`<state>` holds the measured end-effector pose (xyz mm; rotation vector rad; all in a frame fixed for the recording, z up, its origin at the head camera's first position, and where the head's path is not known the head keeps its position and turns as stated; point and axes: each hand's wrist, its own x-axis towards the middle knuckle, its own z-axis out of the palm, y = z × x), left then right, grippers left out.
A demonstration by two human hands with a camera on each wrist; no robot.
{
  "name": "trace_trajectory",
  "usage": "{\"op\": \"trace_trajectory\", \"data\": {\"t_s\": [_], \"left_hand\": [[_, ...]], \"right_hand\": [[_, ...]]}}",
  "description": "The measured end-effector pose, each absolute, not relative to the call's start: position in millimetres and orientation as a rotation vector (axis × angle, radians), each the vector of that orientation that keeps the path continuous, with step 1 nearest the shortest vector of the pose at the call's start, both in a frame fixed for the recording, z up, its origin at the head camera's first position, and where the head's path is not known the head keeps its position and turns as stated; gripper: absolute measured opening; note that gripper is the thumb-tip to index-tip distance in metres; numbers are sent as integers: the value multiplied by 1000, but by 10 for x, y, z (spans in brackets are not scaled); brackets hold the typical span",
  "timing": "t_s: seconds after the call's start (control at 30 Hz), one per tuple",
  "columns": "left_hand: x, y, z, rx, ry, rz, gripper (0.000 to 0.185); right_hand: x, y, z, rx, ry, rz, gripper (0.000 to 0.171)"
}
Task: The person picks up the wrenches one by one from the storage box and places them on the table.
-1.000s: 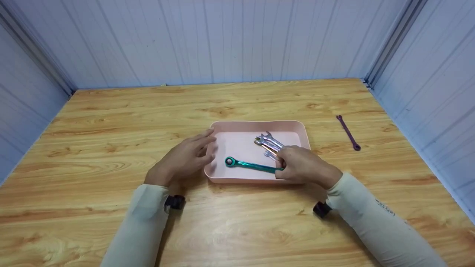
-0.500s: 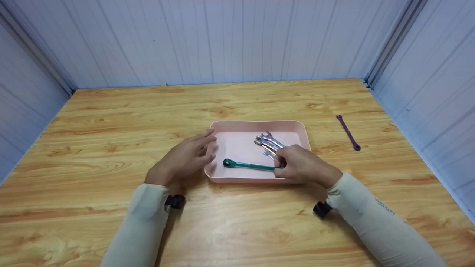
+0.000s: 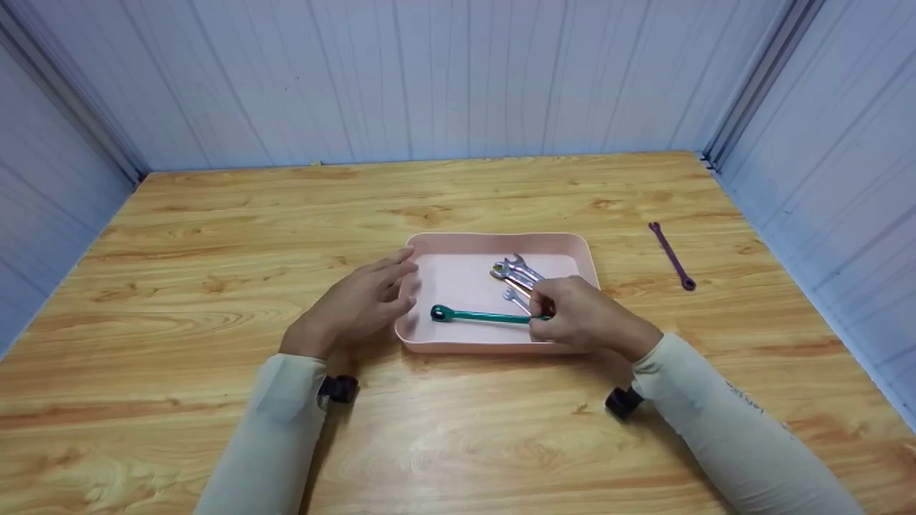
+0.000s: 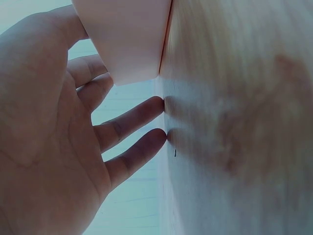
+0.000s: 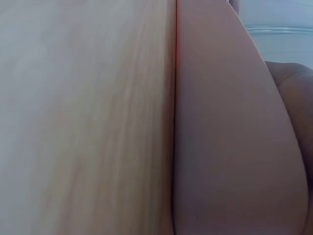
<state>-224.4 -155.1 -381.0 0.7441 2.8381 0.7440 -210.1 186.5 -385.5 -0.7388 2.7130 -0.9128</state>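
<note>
A pink tray (image 3: 486,239) sits mid-table. In it lie a teal ratchet wrench (image 3: 476,316) and a few silver wrenches (image 3: 517,275). My right hand (image 3: 572,315) reaches over the tray's front right corner and pinches the teal wrench's handle end. My left hand (image 3: 361,300) rests with straight fingers against the tray's left wall. The left wrist view shows those fingers (image 4: 129,122) spread beside the tray's wall (image 4: 127,39) and touching the wooden table. The right wrist view shows only the tray's outer wall (image 5: 225,137) against the table.
A purple wrench (image 3: 673,255) lies on the wooden table (image 3: 215,236) at the right, apart from the tray. Pale panel walls close in the table at the back and both sides.
The right hand has swung the teal wrench to lie nearly level across the tray's front and has shifted slightly back. The left hand has stayed in place.
</note>
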Motion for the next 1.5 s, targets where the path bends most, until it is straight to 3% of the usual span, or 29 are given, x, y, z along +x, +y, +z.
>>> {"op": "trace_trajectory", "data": {"t_s": [0.77,1.23,1.5], "left_hand": [[-2236,-1555,-3818,787,2807,817,56],[-2252,-1541,-3808,737,2817,774,56],[-2255,-1537,-3807,719,2818,769,56]], "right_hand": [[-2102,1870,-3849,-631,2664,-1070,5],[-2098,1837,-3849,-585,2706,-929,17],[-2093,1842,-3863,-703,2768,-885,14]]}}
